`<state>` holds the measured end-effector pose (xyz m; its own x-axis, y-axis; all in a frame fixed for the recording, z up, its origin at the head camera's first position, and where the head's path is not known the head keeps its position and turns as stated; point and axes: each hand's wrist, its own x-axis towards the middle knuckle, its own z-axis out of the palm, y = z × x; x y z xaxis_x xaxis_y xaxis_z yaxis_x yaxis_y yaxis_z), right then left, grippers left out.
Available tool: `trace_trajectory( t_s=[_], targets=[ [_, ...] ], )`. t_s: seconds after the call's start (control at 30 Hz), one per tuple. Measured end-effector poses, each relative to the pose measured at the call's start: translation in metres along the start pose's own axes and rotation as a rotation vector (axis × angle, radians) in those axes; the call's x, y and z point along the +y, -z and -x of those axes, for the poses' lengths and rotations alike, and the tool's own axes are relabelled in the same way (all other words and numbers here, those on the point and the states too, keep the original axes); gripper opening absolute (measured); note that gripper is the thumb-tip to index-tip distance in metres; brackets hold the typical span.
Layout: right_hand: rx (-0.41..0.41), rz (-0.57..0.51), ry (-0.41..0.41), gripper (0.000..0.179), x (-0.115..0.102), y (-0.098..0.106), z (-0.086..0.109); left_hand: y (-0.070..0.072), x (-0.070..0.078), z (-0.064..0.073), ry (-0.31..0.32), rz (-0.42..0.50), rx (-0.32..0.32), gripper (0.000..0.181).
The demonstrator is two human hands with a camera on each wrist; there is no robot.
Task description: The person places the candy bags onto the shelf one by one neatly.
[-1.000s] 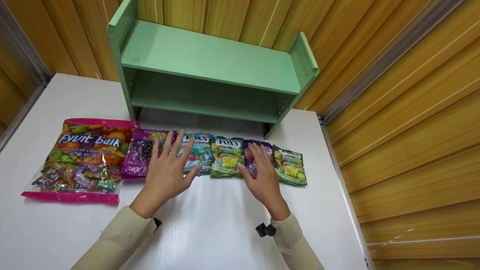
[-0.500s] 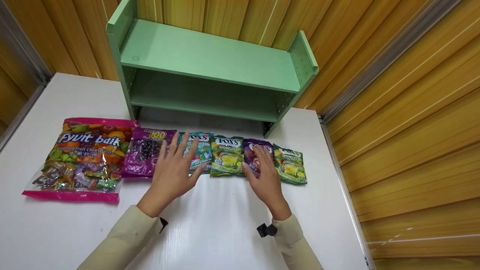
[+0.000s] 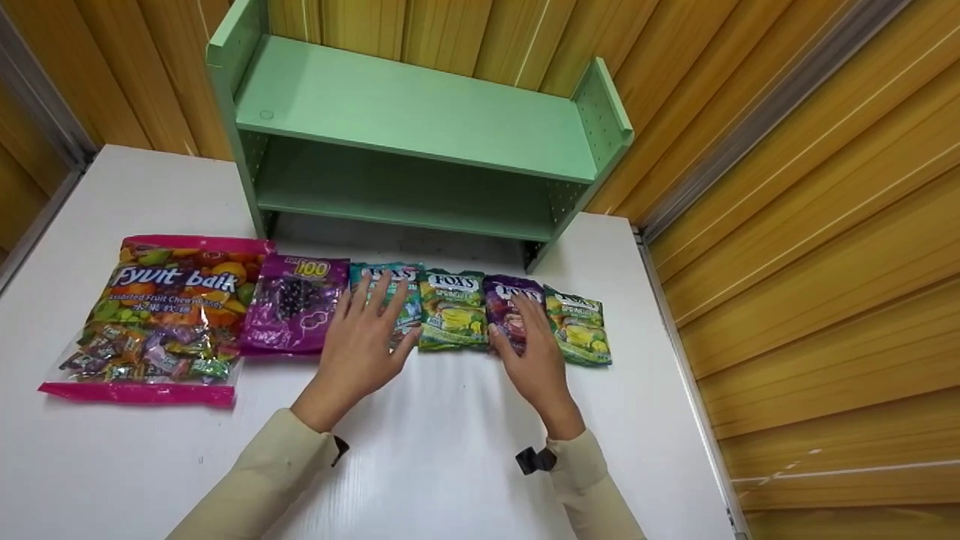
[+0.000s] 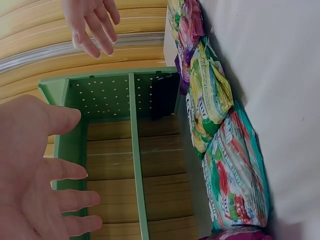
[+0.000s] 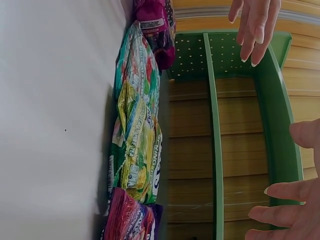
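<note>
Both hands hover, fingers spread, above a row of candy bags. My left hand overlaps the teal FOX'S candy bag in the head view and hides part of it. My right hand is over the purple FOX'S candy bag. Between the hands lies a green FOX'S candy bag, with a second green candy bag at the right end. Left of them are a purple candy bag marked 100 and a large Fyvit baik candy bag. The wrist views show both hands holding nothing, apart from the bags.
A green two-tier shelf stands behind the bags on the white table. Wood-look panels rise at the back and sides. A black clip sits at the right sleeve cuff.
My left hand has drifted right, from over the purple 100 bag and the teal bag to mostly over the teal one. The right hand has shifted only slightly. The bags stay in place.
</note>
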<state>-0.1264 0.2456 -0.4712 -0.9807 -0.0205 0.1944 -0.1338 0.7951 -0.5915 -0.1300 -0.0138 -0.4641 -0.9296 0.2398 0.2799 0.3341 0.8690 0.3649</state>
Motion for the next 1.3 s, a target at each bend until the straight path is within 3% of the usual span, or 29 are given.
trace_trajectory(
  t_s=[0.2,0.5,1.3],
  targets=[
    [0.002,-0.008,-0.020,0.060,0.006,-0.001,0.004,-0.005,0.004,-0.001,0.000,0.004,-0.020,0.068],
    [0.024,-0.004,-0.071,0.058,0.018,-0.001,0.009,-0.011,0.010,-0.003,-0.021,0.043,0.010,0.065],
    [0.039,-0.013,-0.158,0.052,0.044,0.003,0.011,-0.034,0.037,-0.013,-0.057,0.127,0.016,0.059]
  ],
)
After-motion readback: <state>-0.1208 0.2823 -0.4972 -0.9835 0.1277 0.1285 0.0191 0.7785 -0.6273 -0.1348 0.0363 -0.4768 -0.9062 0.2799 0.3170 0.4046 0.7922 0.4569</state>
